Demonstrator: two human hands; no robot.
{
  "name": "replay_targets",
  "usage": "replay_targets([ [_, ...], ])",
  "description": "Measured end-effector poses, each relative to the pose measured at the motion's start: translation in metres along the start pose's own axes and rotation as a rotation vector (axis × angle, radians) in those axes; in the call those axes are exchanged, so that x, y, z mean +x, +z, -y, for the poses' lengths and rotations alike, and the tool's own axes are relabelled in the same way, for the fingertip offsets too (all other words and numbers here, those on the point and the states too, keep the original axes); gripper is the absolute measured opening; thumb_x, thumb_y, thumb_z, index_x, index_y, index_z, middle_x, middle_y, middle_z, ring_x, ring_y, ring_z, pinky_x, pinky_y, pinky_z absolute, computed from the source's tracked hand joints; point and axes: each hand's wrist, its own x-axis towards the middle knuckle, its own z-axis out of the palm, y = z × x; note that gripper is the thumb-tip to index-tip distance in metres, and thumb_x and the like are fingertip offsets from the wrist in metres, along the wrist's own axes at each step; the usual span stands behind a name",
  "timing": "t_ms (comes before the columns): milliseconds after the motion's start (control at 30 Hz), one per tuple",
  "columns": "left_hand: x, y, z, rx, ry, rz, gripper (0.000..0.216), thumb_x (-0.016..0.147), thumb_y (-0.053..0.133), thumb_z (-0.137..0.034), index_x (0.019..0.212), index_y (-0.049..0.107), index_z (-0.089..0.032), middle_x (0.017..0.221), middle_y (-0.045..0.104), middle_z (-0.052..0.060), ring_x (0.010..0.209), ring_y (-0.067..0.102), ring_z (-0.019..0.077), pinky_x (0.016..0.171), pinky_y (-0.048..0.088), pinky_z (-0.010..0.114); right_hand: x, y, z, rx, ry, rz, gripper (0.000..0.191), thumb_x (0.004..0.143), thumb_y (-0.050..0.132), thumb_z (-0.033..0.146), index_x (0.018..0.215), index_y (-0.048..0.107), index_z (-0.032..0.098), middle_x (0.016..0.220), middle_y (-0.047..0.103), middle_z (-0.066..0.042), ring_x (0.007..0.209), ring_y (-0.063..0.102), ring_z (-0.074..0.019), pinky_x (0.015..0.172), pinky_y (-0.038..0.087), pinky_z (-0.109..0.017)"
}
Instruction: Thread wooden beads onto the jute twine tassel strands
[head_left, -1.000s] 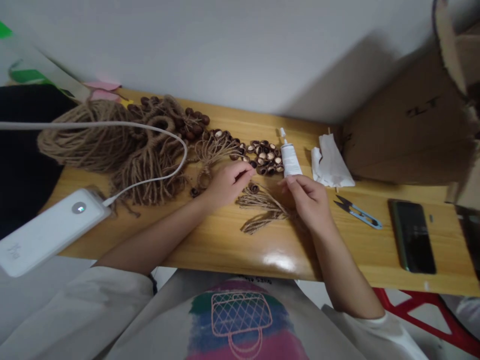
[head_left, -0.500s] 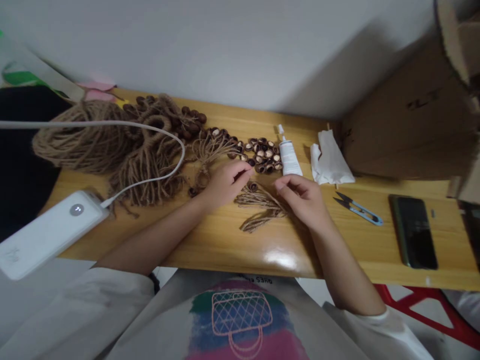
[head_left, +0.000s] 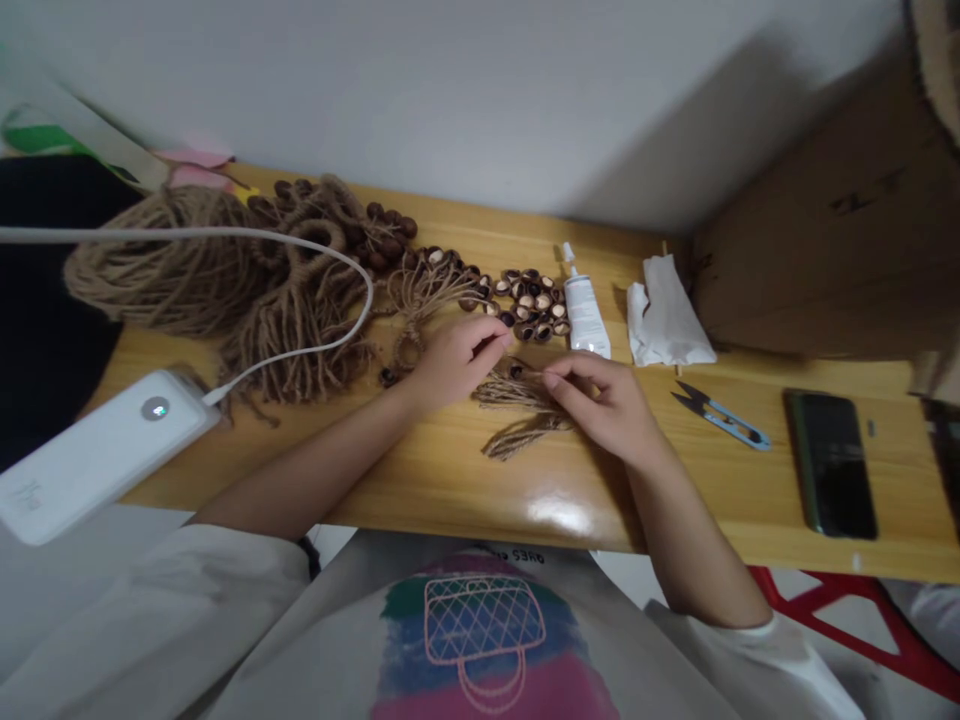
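Note:
My left hand (head_left: 463, 362) is closed, thumb and forefinger brought together just below a group of halved brown nut shells (head_left: 534, 300); whatever its fingertips hold is too small to make out. Opposite it, my right hand (head_left: 606, 402) pinches the end of a jute strand (head_left: 532, 374). That strand runs toward a small dark shell (head_left: 516, 371) lying between the hands. Under and beside the right fingers spreads a bundle of cut jute strands (head_left: 517, 440) on the wooden table (head_left: 450, 490). A white glue tube (head_left: 587, 315) with a pointed nozzle lies just beyond the right hand.
Left of the hands are a jute skein (head_left: 165, 265), a jute tassel (head_left: 289, 330) and a tied jute piece (head_left: 412, 300). A white power bank (head_left: 105, 455) with a cable is nearer. Rightward lie white tissue (head_left: 664, 315), thread snips (head_left: 724, 418), a phone (head_left: 831, 465) and a cardboard box (head_left: 810, 240).
My right fingertips have shifted slightly left and now pinch the jute strand near the small shell. My left hand keeps nearly the same place and pose. The view has moved a little.

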Motion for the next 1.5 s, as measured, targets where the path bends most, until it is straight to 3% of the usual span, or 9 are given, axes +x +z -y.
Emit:
replay_targets([
  [167,-0.001,0.001,0.002,-0.007,0.015,-0.012,0.015,0.086,0.053,-0.018,0.077,0.063,-0.015,0.077,0.068,0.002,0.073,0.060,0.0121,0.070,0.045,0.025,0.000,-0.014,0.004,0.226,-0.017,0.128,0.011,0.085,0.059,0.021,0.077,0.065,0.018,0.074,0.063,-0.001,0.069,0.057,-0.0131,0.064,0.044,-0.026],
  [367,-0.001,0.001,0.002,-0.025,0.002,0.003,0.015,0.087,0.051,-0.019,0.078,0.063,-0.016,0.080,0.069,0.002,0.074,0.060,0.0122,0.072,0.046,0.026,0.001,-0.015,0.007,0.169,-0.238,0.349,0.010,0.087,0.057,0.018,0.082,0.066,0.019,0.075,0.061,-0.002,0.073,0.055,-0.0133,0.070,0.044,-0.030],
  [700,-0.001,0.001,0.003,-0.001,0.009,0.019,0.016,0.088,0.051,-0.021,0.079,0.063,-0.016,0.081,0.069,0.004,0.077,0.061,0.0137,0.073,0.045,0.028,0.003,-0.006,0.007,-0.065,-0.362,0.377,0.012,0.087,0.056,0.018,0.080,0.066,0.018,0.076,0.059,-0.002,0.071,0.053,-0.0144,0.074,0.040,-0.033],
  [833,-0.001,0.001,0.003,0.001,0.010,0.024,0.018,0.088,0.050,-0.022,0.080,0.064,-0.016,0.082,0.069,0.004,0.077,0.061,0.0141,0.073,0.045,0.028,0.003,-0.004,0.007,-0.059,-0.297,0.225,0.018,0.088,0.056,0.022,0.074,0.066,0.018,0.071,0.061,-0.002,0.069,0.053,-0.0151,0.072,0.040,-0.033],
  [967,-0.001,0.000,0.003,0.003,0.017,0.036,0.018,0.088,0.049,-0.023,0.080,0.064,-0.016,0.083,0.069,0.004,0.078,0.061,0.0144,0.074,0.045,0.028,0.001,-0.004,-0.002,-0.011,-0.053,-0.135,0.022,0.088,0.055,0.028,0.071,0.066,0.020,0.068,0.062,-0.001,0.069,0.056,-0.0164,0.070,0.042,-0.031],
  [1067,-0.001,0.000,0.003,0.008,0.012,0.041,0.018,0.088,0.049,-0.022,0.080,0.064,-0.016,0.083,0.069,0.003,0.078,0.061,0.0142,0.075,0.045,0.028,0.001,-0.003,-0.009,0.050,0.118,-0.283,0.020,0.085,0.057,0.031,0.072,0.067,0.020,0.070,0.065,-0.001,0.069,0.058,-0.0168,0.067,0.043,-0.029],
  [1500,-0.001,0.000,0.002,0.022,0.013,0.064,0.018,0.088,0.049,-0.022,0.080,0.064,-0.016,0.083,0.069,0.004,0.078,0.061,0.0143,0.074,0.045,0.028,0.004,-0.001,-0.009,0.082,0.195,-0.286,0.016,0.076,0.058,0.028,0.067,0.066,0.018,0.062,0.062,0.000,0.059,0.053,-0.0134,0.057,0.040,-0.025],
])
